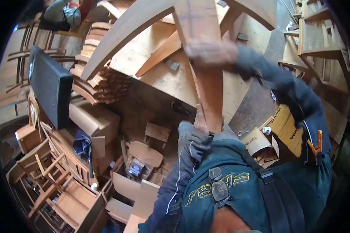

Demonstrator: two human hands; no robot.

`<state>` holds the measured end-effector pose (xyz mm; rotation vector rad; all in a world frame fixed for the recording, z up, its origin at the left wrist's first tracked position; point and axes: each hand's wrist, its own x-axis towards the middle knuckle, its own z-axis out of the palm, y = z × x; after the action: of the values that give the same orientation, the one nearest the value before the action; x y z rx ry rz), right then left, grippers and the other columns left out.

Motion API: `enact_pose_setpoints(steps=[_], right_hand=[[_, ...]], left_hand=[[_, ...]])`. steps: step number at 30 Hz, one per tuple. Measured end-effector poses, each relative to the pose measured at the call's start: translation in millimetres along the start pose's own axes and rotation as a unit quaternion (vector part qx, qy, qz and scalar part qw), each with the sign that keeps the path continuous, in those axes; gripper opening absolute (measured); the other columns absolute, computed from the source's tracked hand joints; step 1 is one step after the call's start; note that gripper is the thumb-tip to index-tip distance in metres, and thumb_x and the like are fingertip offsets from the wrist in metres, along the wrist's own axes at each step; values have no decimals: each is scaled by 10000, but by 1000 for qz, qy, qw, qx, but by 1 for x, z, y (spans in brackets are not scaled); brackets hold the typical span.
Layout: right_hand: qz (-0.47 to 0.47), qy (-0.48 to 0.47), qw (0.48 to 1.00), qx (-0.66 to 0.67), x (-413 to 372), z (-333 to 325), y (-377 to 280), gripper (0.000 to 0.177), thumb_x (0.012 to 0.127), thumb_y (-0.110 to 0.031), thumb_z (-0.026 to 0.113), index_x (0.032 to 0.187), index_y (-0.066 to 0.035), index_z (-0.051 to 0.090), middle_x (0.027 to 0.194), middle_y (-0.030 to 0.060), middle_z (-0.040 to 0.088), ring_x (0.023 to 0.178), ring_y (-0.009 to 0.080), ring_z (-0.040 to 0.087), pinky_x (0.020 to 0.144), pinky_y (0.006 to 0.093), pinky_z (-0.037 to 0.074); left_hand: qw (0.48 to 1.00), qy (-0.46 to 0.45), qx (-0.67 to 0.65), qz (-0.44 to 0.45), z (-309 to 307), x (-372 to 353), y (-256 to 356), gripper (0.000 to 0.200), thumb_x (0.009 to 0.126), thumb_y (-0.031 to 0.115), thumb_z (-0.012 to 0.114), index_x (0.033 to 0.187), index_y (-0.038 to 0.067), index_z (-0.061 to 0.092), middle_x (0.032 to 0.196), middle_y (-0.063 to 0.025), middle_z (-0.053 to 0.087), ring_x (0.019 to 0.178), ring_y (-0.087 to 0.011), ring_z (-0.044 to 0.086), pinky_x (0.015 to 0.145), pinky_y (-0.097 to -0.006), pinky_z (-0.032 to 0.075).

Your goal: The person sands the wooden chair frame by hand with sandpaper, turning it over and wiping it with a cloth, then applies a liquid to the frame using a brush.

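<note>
A wooden frame with broad, curved, tapered arms lies over the pale workbench [175,83]. One reddish-brown wooden leg [210,87] of it points down toward my body. My left hand [201,121] is closed around the near end of this leg, close to my waist. Farther up, my right hand [210,54] lies across the leg's upper face, smeared by motion. Its fingers are too blurred to read, and anything under the palm is hidden. A small grey block [172,65] rests on the bench left of the leg.
Stacked curved wooden pieces [101,73] stand left of the bench, near a dark padded panel [50,87]. Chair frames [62,182] crowd the lower left, with more chairs [322,42] at right. A yellow carton [286,128] sits right of me. Another person [64,13] is at the far left.
</note>
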<state>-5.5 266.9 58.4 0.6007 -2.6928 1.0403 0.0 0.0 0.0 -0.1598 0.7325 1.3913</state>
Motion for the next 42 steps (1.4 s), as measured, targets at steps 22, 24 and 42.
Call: enact_pose_setpoints(steps=[22,24,42], right_hand=[[-79,66,987,121,-19,-30,82,347,753,-10,467,1093,-47,525,1244,125,459,1168,244,429,943,345,386],[-50,119,947,293,-19,-57,130,333,707,-49,506,1038,-53,548,1213,132,478,1157,238,427,938,365,371],[10,191,959,-211,1,-39,41,213,732,-78,537,943,-51,548,1050,106,514,1028,246,489,917,412,359]], left_hand=[[998,62,10,-23,1,3,15,881,735,761,133,934,-23,484,640,-170,516,527,-268,525,493,-332,453],[998,50,22,-14,-3,2,15,903,708,785,149,928,-24,486,644,-166,519,544,-264,536,501,-326,456],[986,51,153,35,-4,10,19,881,763,728,90,1096,-4,450,662,-187,522,501,-299,516,500,-378,470]])
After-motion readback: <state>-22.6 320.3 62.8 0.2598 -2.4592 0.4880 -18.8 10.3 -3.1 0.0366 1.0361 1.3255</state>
